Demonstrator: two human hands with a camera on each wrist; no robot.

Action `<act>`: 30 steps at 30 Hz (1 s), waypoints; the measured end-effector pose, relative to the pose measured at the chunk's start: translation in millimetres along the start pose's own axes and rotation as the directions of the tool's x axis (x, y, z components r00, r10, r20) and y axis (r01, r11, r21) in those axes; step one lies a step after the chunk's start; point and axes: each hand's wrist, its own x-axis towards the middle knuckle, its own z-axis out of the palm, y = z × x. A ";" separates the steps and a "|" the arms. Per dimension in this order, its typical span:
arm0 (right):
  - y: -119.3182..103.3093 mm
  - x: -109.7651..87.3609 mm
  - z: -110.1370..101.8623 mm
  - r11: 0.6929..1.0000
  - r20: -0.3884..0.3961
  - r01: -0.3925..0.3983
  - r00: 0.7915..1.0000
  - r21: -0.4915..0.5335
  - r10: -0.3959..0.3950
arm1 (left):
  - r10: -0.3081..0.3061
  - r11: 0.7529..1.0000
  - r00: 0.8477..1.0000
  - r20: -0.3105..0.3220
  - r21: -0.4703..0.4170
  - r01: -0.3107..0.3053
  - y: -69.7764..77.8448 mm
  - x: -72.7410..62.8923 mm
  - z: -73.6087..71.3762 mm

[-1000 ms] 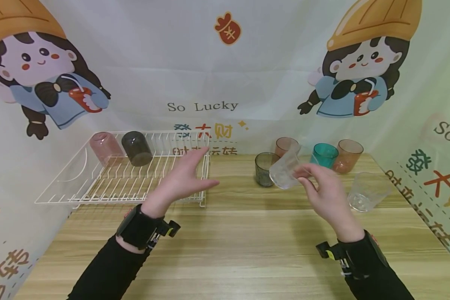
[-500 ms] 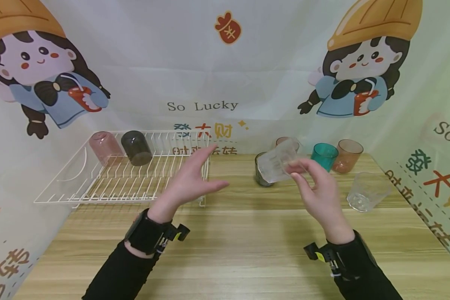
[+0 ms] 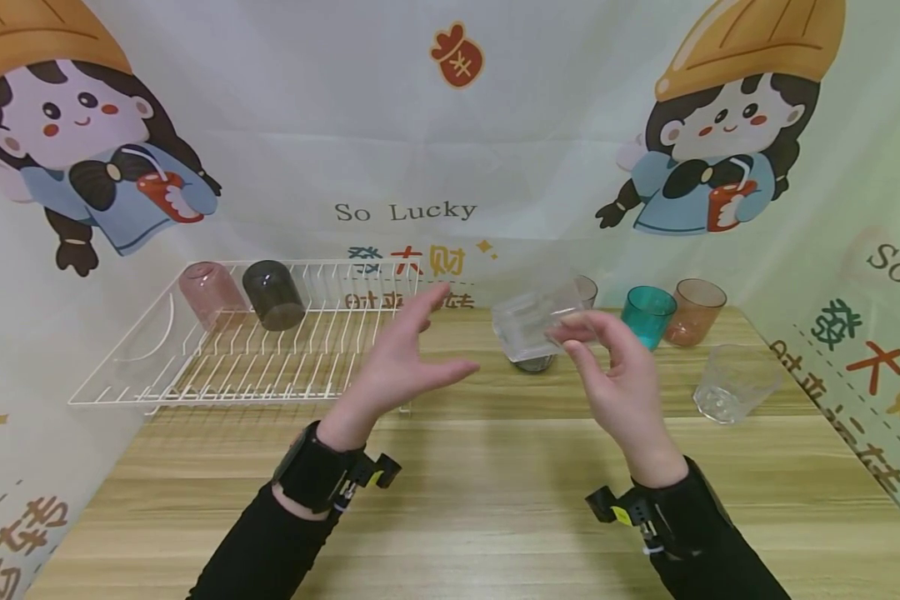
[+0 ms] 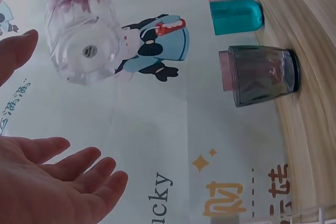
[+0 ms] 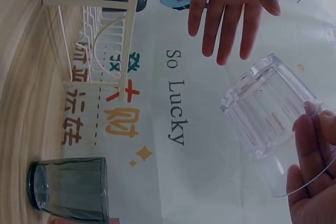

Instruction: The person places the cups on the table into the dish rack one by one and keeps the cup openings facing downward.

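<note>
A person in black sleeves works at a wood-grain table [image 3: 457, 517], both arms reaching forward. The right hand [image 3: 618, 379] pinches the rim of a clear glass [image 3: 532, 321] between thumb and fingers, holding it in the air above the far middle of the table. The glass is tipped on its side, its thick base pointing left towards the other hand; a small round mark shows on that base in the left wrist view. The left hand [image 3: 397, 358] is near it but apart, fingers extended, thumb held away from them, holding nothing. On the left stands a white wire dish rack [image 3: 270, 403], with a pink glass [image 3: 212, 292] and a black glass [image 3: 273, 296] upside down, side by side, at its far left. Below and partly behind the held glass, a grey glass [image 5: 71, 188] stands upright on the table. Farther right are a peach glass [image 3: 587, 290], partly hidden, then a teal glass [image 3: 648, 317] just beside an orange-pink glass [image 3: 695, 315]. Nearer, at the right, sits a second clear glass [image 3: 729, 392]. Behind everything hangs a pale cloth [image 3: 330, 100] printed with cartoon figures and "So Lucky".
</note>
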 end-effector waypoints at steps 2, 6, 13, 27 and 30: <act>-0.5 -0.3 2.6 0.999 -0.005 -0.011 1.000 0.040 0.011 | 0.010 1.000 1.000 0.000 -0.013 -0.010 1.2 0.9 3.0; -1.4 -0.9 7.0 0.992 -0.011 -0.044 0.999 0.117 0.046 | 0.020 0.999 1.000 -0.007 -0.025 -0.020 3.8 2.1 8.4; -2.7 -1.3 14.0 0.976 -0.024 -0.053 0.998 0.209 0.059 | 0.059 0.996 0.997 -0.040 -0.059 -0.061 7.4 5.0 15.5; -7.6 -5.9 22.6 0.946 -0.026 -0.125 0.990 0.298 0.139 | 0.046 0.980 0.998 -0.047 -0.193 -0.054 15.9 7.1 27.9; -7.6 -7.1 24.4 0.940 -0.024 -0.143 0.987 0.309 0.158 | 0.059 0.967 0.997 -0.044 -0.247 -0.068 15.5 8.0 30.7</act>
